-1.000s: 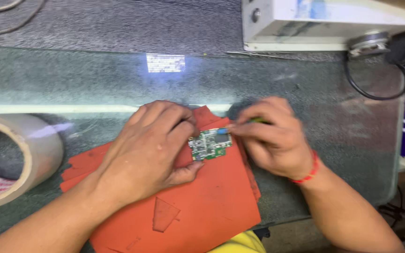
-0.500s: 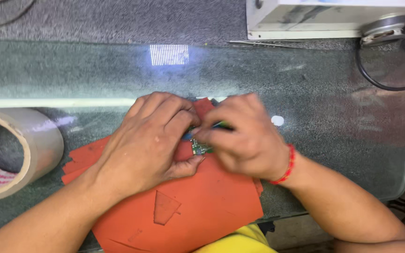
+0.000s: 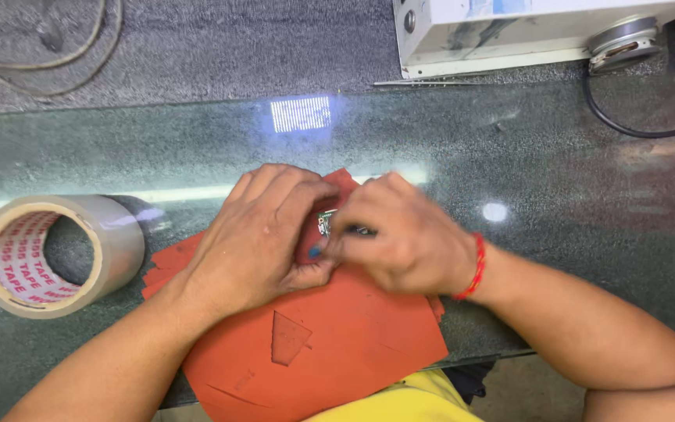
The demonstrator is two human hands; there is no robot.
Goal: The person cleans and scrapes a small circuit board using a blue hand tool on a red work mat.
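Glass-topped desk (image 3: pixel 509 148), grey speckled surface beyond its far edge. White box (image 3: pixel 525 31) and black cable (image 3: pixel 642 129) at the far right corner, tape roll (image 3: pixel 52 254) near the left edge. Orange sheets (image 3: pixel 337 352) at the near edge, mid-desk. Left hand (image 3: pixel 263 238) and right hand (image 3: pixel 404 242) meet on them, fingers curled narrow, pinching a small circuit board (image 3: pixel 326 223), mostly hidden between them.

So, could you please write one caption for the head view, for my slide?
Two hands, left hand and right hand, press a small circuit board onto orange sheets, beside a tape roll.
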